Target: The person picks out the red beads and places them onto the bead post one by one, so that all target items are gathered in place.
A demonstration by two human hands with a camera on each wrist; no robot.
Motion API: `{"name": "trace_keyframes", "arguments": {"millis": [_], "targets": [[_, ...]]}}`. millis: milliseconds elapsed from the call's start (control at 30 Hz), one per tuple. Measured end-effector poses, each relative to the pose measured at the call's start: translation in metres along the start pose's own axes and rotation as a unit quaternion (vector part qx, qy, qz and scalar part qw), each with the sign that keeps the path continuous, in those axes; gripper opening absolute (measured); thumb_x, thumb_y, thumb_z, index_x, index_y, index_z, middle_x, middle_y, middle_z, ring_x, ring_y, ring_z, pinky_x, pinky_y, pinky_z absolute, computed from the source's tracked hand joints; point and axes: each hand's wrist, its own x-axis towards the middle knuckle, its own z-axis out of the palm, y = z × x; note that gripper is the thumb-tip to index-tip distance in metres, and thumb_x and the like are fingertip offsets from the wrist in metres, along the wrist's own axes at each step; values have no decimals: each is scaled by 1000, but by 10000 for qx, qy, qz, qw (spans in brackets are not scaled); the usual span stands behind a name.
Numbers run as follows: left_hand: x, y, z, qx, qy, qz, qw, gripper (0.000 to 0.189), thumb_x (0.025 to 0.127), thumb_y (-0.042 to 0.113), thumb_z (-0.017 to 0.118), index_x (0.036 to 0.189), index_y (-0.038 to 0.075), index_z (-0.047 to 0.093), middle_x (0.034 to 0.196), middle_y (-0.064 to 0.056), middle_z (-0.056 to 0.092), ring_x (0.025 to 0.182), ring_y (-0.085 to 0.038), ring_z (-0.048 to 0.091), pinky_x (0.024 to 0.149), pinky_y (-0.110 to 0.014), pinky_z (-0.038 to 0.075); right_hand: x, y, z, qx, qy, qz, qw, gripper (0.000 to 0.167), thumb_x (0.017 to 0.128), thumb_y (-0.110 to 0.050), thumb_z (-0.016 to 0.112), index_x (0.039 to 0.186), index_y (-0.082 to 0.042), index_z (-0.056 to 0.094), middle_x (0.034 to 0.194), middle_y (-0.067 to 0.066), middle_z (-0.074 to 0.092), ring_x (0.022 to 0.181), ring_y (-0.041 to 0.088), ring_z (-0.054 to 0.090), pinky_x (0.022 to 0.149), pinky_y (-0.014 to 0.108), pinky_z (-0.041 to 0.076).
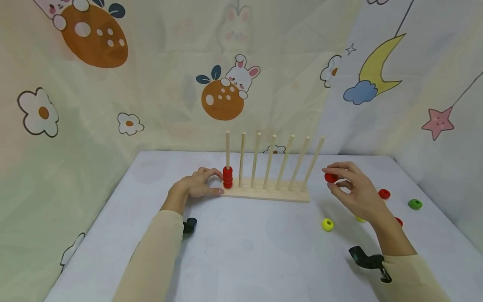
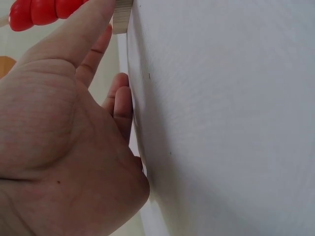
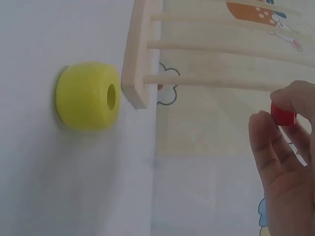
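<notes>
A wooden peg stand with a row of several upright pegs stands toward the back of the table. Several red beads are stacked on its leftmost peg. My left hand holds the stand's left end, thumb at the front edge and forefinger bent beside the stack. To the right of the last peg, my right hand pinches a red bead between thumb and fingers, raised above the table. In the right wrist view, that red bead shows at the fingertips.
A yellow bead lies in front of the stand's right end. Farther right are a red bead, a green bead, and another yellow bead and red bead partly behind my right arm. A patterned cloth wall rises behind the table.
</notes>
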Motion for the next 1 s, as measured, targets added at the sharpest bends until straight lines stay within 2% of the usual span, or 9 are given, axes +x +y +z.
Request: {"name": "trace_keyframes", "arguments": {"millis": [233,400,633,833,1000], "targets": [[-3,1,0,35,-15,-54,10000,52,86,59,75,130,43,52,157,-8,33,141,-35,37,107,-66,35,6,-3,6,160,-87,-334,9993,52,83,20,71,129,-5,67,123,7,63,103,3,60,83,10,53],[-3,1,0,37,0,-45,10000,52,86,59,75,130,43,52,157,-8,34,141,-35,36,107,-67,35,13,-7,14,257,-98,-367,9989,51,84,16,73,130,-5,64,119,5,65,97,5,62,83,11,53],[-2,1,-1,49,33,-33,10000,53,86,60,74,130,43,52,157,-9,33,142,-36,36,108,-69,32,20,-7,27,846,-140,-487,9951,49,81,18,75,124,-3,65,112,7,67,94,13,65,81,16,56],[-1,2,-1,55,38,-5,10000,53,87,58,74,131,42,52,158,-9,33,143,-37,35,109,-70,30,25,-10,34,1037,-113,-575,9929,49,80,21,74,122,-2,67,112,9,66,95,11,66,82,17,57],[-1,2,1,35,42,-30,10000,53,87,57,75,132,42,52,158,-9,33,143,-37,35,110,-70,29,28,-15,39,879,-90,-458,9950,47,83,17,75,125,-3,68,114,8,66,97,7,66,86,15,55]]}}
